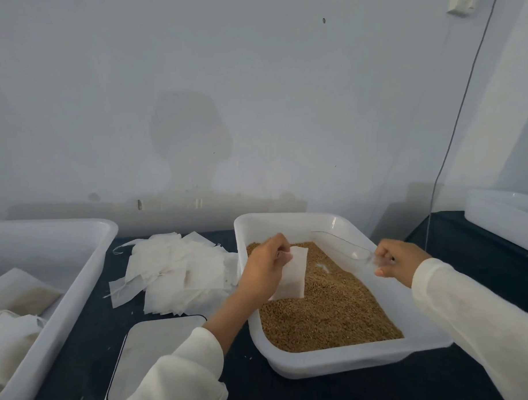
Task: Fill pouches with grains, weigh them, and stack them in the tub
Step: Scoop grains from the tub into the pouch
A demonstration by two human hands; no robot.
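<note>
Head view: a person in white sleeves works at a dark-covered table (83, 364) set against a pale wall.
Grain tray: white plastic tray (337, 365), rectangular with rounded corners, right of centre, angled on the table.
Grains: tan-brown kernels (329, 314) cover the tray floor in a loose, uneven layer, thinnest toward the far right corner.
Pouch in hand: small white rectangular pouch (291, 276), thin and flat, slightly translucent, hanging upright over the grains near the tray's left wall; it looks empty.
Left hand: left hand (263, 267) pinches the pouch at its top edge, fingers curled round it.
Right hand: right hand (393, 259) grips the handle of a clear scoop (342, 245), fingers closed round it, above the tray's right rim.
Scoop: transparent plastic, bowl pointing toward the far side of the tray, hard to make out against the white wall.
Spare pouches: loose heap of flat white pouches (175, 271) on the table just left of the tray, some with trailing threads.
Scale: flat pale platform with a dark rim (154, 353), near the left forearm.
Tub: large white tub (68, 296) at far left, holding several filled pouches (16, 331), off-white and bulging.
</note>
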